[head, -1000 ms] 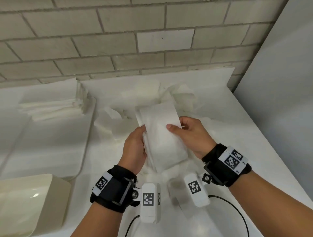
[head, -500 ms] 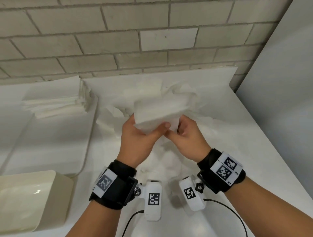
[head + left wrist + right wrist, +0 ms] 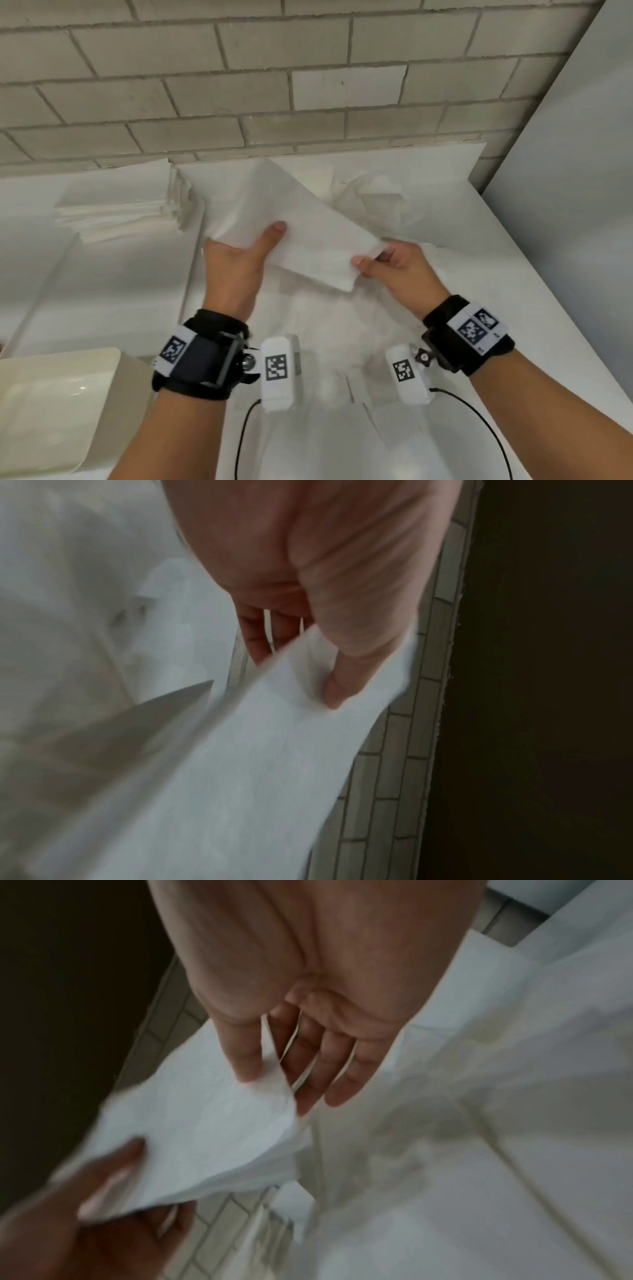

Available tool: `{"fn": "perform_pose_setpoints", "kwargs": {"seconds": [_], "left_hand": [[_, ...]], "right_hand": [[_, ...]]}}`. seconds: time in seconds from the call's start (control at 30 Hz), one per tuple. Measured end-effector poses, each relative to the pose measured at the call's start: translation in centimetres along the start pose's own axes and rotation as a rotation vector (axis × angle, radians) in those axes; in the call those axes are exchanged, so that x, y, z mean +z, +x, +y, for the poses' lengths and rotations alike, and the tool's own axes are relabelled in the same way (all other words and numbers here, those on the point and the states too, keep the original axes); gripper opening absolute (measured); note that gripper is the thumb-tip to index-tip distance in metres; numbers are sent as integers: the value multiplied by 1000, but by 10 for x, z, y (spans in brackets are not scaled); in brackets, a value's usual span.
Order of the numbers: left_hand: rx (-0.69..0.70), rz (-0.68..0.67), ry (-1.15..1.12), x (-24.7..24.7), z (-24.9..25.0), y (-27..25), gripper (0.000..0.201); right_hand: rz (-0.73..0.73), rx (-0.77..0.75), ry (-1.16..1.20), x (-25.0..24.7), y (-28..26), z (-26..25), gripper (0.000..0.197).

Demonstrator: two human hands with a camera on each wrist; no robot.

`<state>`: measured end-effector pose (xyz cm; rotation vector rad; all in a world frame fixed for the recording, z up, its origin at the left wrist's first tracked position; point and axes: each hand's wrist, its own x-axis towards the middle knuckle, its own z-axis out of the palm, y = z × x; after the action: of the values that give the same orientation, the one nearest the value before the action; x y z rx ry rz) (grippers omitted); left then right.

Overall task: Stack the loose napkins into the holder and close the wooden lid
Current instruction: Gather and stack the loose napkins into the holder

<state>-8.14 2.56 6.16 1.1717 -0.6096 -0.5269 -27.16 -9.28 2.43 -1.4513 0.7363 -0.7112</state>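
Both hands hold one white folded napkin (image 3: 301,236) in the air above the white counter. My left hand (image 3: 239,263) grips its left end, thumb on top (image 3: 342,674) and fingers beneath. My right hand (image 3: 387,263) pinches the napkin's right edge (image 3: 219,1123) between thumb and fingers. More loose, crumpled napkins (image 3: 373,195) lie on the counter behind and under the hands. A neat stack of napkins (image 3: 123,212) lies at the far left by the wall. A cream holder box (image 3: 51,411) stands at the near left. No wooden lid is in view.
A shallow white tray (image 3: 113,291) lies left of the hands under the stacked napkins. The brick wall (image 3: 308,85) runs along the back, and a grey panel (image 3: 565,205) closes off the right side. Cables trail from the wrist cameras near the front edge.
The napkin went from upright between the hands, through a bunched grip, to being stretched out flat and wide. The hands moved apart, left and right.
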Motion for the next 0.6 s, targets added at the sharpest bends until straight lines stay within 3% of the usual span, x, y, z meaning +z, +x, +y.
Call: {"fn": "perform_pose_setpoints", "kwargs": {"seconds": [0.07,0.17,0.33,0.6], "left_hand": [[0,-15,6,-7,5,5,33],[-14,-61,130,-14,-10,6,32],[-126,-75,333,-12,-50,-7,24],[-120,-69,347,-11,-52,1,24]], "right_hand": [[103,-90,149,-7,5,-11,16],[174,-141,162,-10,12,-12,13],[210,-35,-123,-3,15,18,17],[220,-16,-107,-4,19,13,21]]}}
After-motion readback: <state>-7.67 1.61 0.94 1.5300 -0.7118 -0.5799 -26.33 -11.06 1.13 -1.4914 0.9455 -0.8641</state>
